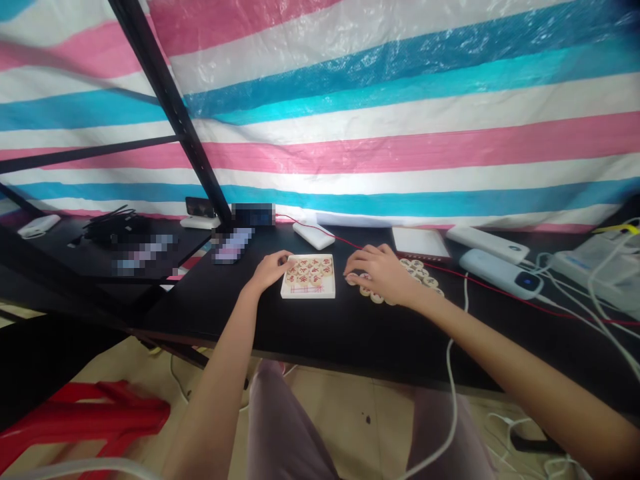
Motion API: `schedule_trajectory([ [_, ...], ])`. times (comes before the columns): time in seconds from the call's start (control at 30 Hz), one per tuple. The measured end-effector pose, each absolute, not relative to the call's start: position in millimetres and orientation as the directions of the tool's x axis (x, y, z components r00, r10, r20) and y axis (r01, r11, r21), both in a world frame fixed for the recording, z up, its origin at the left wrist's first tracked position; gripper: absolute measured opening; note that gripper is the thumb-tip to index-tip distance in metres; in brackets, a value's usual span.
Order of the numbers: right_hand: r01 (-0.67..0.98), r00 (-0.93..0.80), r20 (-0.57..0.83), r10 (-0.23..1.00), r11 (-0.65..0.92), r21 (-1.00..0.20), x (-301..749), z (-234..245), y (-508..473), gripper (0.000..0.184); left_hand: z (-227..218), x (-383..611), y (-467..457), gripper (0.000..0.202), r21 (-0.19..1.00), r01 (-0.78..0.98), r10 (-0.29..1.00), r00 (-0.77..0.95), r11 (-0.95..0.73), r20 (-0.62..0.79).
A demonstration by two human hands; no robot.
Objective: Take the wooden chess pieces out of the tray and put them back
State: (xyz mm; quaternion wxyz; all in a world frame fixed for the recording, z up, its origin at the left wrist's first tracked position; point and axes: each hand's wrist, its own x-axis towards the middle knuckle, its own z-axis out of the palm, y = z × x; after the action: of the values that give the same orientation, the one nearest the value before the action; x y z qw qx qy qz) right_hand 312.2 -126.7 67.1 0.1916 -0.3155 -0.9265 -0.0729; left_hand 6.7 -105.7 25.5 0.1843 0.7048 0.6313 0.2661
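Note:
A shallow white box sits on the black table, with several round Chinese chess pieces in rows inside it and red lines on its bare floor. My left hand grips the box's left edge, thumb at the rim. To the right of the box, my right hand is bent down over more loose chess pieces on the tabletop. Its fingertips close on a chess piece at the left end of that group. My palm and wrist hide part of the loose pieces.
Behind the box lies a white power bank. A white box lid, more white devices and a red cable are at the back right. A white cable hangs over the front edge. A black metal post stands left.

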Motion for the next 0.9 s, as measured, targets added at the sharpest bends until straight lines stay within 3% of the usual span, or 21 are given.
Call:
schedule_trajectory([
  [0.17, 0.662, -0.727, 0.336, 0.599, 0.741, 0.114, 353.3, 55.3, -136.7, 0.033, 27.6, 8.1, -104.8, 0.035, 0.583, 0.804, 0.991, 0.049, -0.114, 0.126],
  [0.33, 0.687, -0.708, 0.337, 0.620, 0.716, 0.126, 343.1, 49.3, -142.0, 0.036, 27.6, 8.5, -104.6, 0.040, 0.581, 0.806, 0.990, 0.044, -0.113, 0.131],
  [0.6, 0.709, -0.697, 0.284, 0.659, 0.692, 0.134, 305.5, 55.4, -131.6, 0.017, 28.2, 9.0, -106.4, 0.040, 0.594, 0.797, 0.991, 0.043, -0.108, 0.124],
  [0.9, 0.747, -0.643, 0.233, 0.730, 0.664, -0.020, 295.4, 71.7, -121.2, 0.017, 28.5, 9.4, -108.0, 0.042, 0.602, 0.789, 0.989, 0.045, -0.121, 0.139],
])
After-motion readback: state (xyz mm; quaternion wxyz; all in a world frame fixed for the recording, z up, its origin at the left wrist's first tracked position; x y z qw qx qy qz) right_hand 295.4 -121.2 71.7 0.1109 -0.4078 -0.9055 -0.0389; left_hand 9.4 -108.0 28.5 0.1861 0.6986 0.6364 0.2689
